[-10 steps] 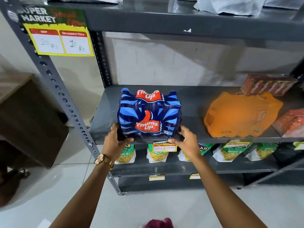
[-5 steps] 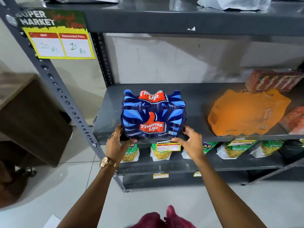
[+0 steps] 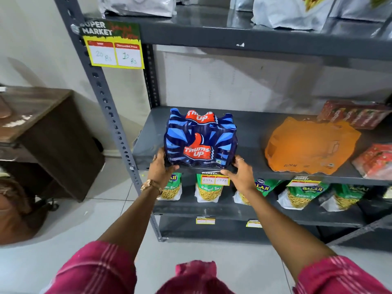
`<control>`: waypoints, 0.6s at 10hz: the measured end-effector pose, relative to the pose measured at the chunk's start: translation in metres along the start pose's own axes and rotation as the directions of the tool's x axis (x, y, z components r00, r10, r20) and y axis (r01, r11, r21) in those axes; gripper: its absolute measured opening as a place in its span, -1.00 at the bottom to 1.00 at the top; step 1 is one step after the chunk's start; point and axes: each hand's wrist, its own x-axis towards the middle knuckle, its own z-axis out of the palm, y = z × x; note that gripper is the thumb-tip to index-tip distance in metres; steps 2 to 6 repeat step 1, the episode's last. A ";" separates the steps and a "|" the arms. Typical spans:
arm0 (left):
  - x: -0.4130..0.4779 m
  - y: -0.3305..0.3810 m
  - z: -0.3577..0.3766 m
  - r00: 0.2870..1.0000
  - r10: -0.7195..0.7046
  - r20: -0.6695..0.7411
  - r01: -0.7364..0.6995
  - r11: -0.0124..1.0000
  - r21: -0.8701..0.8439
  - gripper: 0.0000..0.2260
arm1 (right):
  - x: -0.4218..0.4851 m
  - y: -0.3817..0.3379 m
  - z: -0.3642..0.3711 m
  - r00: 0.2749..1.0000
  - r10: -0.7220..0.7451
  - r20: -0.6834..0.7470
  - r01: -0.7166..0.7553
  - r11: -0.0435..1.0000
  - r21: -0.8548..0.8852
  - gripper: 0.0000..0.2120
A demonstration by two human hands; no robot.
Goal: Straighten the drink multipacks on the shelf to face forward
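A blue Thums Up multipack [image 3: 200,139] stands upright at the front left of the grey middle shelf [image 3: 250,134], its logo side toward me. My left hand [image 3: 160,166] grips its lower left corner and my right hand [image 3: 239,171] grips its lower right corner. To the right, an orange multipack [image 3: 309,145] sits on the same shelf, turned at an angle. Red multipacks lie at the far right, one at the back [image 3: 352,113] and one near the front edge [image 3: 375,161].
Green snack bags [image 3: 209,190] line the shelf below, behind yellow price tags [image 3: 215,180]. Silver pouches [image 3: 290,11] fill the top shelf. A yellow price sign [image 3: 114,53] hangs on the left upright. A dark wooden desk [image 3: 42,128] stands left of the rack.
The blue pack has slid slightly back and now sits square on the shelf edge. Both hands stay at its lower corners. My head has pulled back, showing more sleeves and floor.
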 end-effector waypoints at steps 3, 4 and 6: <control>-0.014 0.018 -0.002 0.994 0.101 -0.041 -0.093 0.983 0.156 -0.15 | -0.009 -0.013 -0.020 0.998 0.050 0.033 -0.046 0.991 -0.123 -0.09; -0.014 0.018 -0.002 0.994 0.101 -0.041 -0.093 0.983 0.156 -0.15 | -0.009 -0.013 -0.020 0.998 0.050 0.033 -0.046 0.991 -0.123 -0.09; -0.014 0.018 -0.002 0.994 0.101 -0.041 -0.093 0.983 0.156 -0.15 | -0.009 -0.013 -0.020 0.998 0.050 0.033 -0.046 0.991 -0.123 -0.09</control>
